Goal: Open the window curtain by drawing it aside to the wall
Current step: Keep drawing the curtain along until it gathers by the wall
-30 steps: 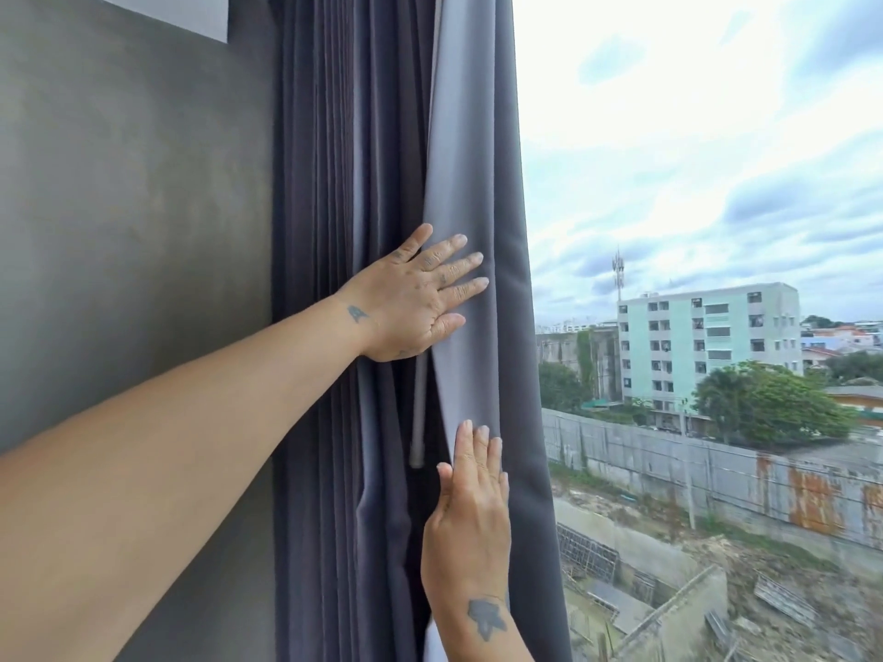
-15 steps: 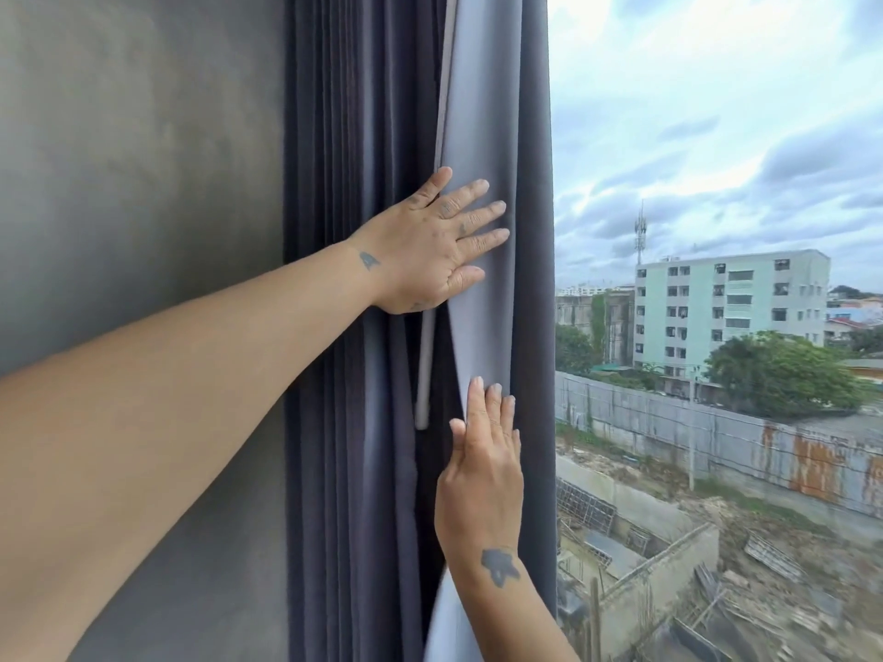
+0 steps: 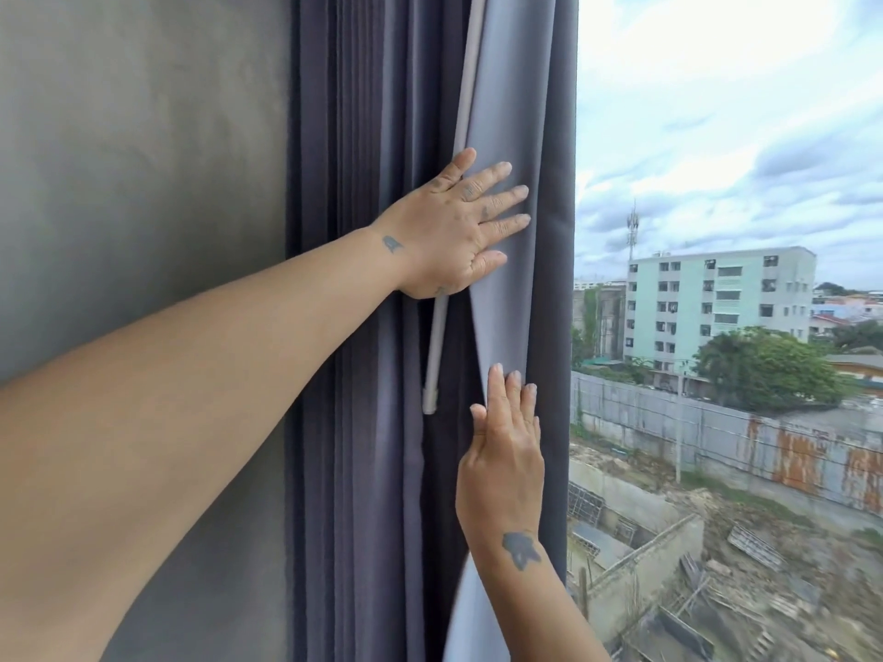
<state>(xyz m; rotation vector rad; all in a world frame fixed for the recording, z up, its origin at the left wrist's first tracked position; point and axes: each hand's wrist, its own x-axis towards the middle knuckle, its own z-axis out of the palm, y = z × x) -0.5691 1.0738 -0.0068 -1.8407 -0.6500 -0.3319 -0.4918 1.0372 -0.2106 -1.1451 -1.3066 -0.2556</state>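
Curtain (image 3: 372, 327): dark grey, bunched in folds against the wall (image 3: 143, 183), its pale lining turned outward at the window edge. Our left hand (image 3: 454, 236): flat, fingers spread, palm pressed on the lining, gripping nothing. Our right hand (image 3: 501, 461): flat, fingers straight, resting on the lining lower down. Pull rod (image 3: 437, 346): white, hanging between the folds, passing behind the left hand.
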